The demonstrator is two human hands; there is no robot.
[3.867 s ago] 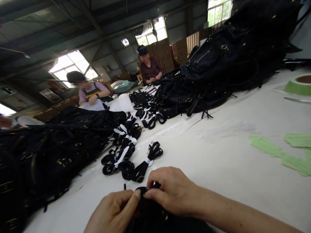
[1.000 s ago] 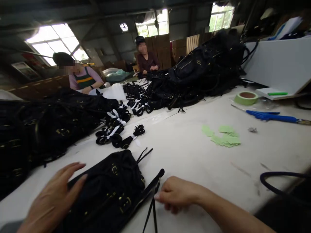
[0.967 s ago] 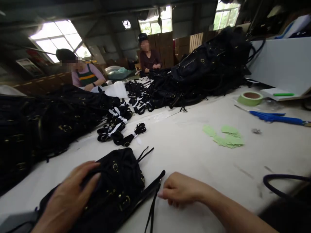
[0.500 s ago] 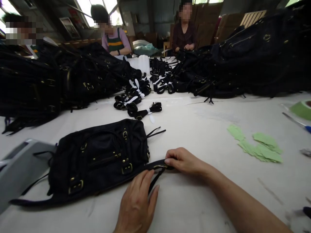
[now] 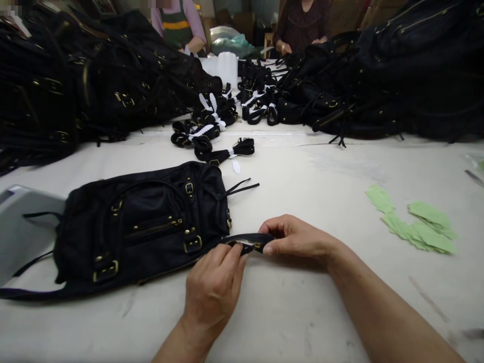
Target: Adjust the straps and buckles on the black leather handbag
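A black handbag (image 5: 151,222) with brass-coloured buckles lies flat on the white table, left of my hands. From its near right corner runs a black zipper end (image 5: 247,242) with metal teeth showing. My right hand (image 5: 293,237) pinches the tip of this zipper end between thumb and fingers. Close by on the left, my left hand (image 5: 215,282) has its fingers closed on the zipper just beside the bag; its fingertips are partly hidden. Two thin black cords (image 5: 242,186) stick out from the bag's right end.
Bundled black straps (image 5: 225,151) with white ties lie beyond the bag. Piles of black bags (image 5: 397,75) stand on both sides. Green paper pieces (image 5: 416,227) lie at right, a grey container (image 5: 26,227) at left. Two people (image 5: 177,25) work across the table.
My left hand has gone from lying with fingers stretched beside the zipper to gripping it. My right hand keeps its hold on the tip. The view has tilted downward.
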